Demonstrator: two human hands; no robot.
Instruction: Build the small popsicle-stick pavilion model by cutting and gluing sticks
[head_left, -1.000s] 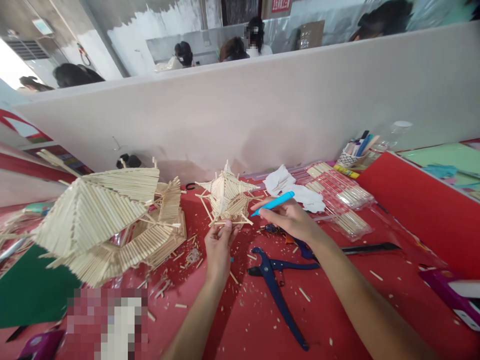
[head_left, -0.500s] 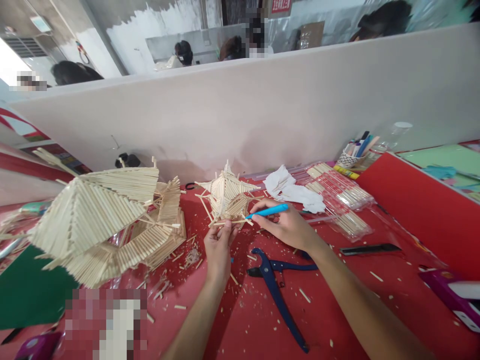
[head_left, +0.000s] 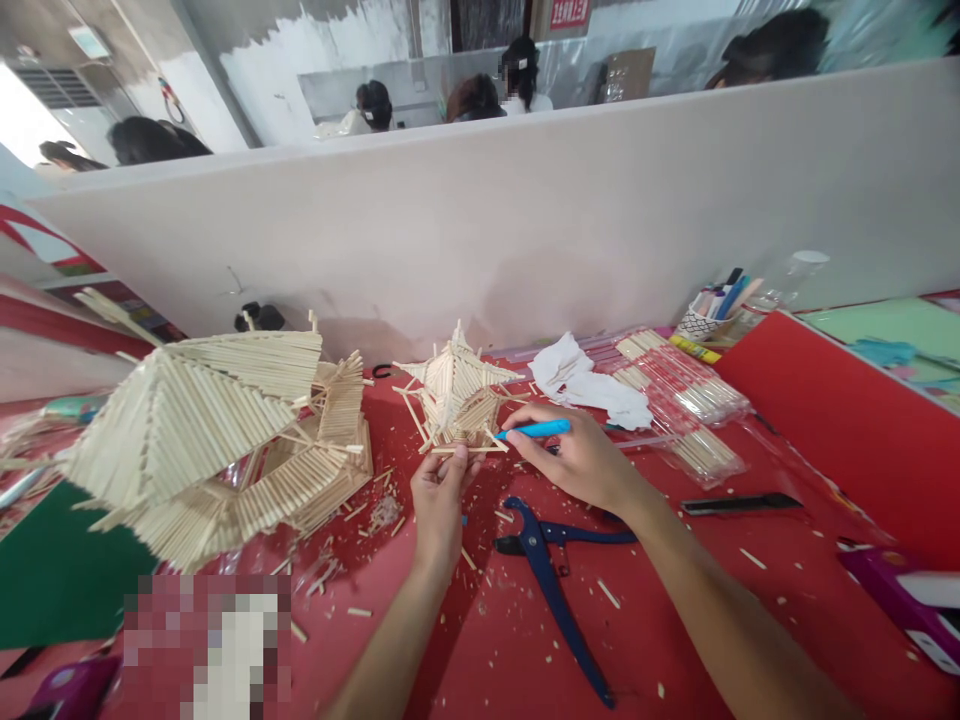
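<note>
My left hand (head_left: 437,495) pinches the lower edge of a small pointed model built of thin wooden sticks (head_left: 455,392) and holds it just above the red table (head_left: 675,620). My right hand (head_left: 581,458) is closed round a light blue pen-shaped tool (head_left: 534,430). Its tip points left and touches the model's lower right side.
A large stick-built roof model (head_left: 206,440) stands at the left. Blue-handled cutters (head_left: 551,575) lie below my hands, a black knife (head_left: 739,503) to the right. Packs of sticks (head_left: 679,385), white tissue (head_left: 592,385) and a pen cup (head_left: 705,315) sit behind. A partition wall (head_left: 525,210) closes the back; other people sit beyond it.
My right hand has lowered the blue tool from a raised tilt to nearly level and brought its tip against the small model. My left hand keeps its hold.
</note>
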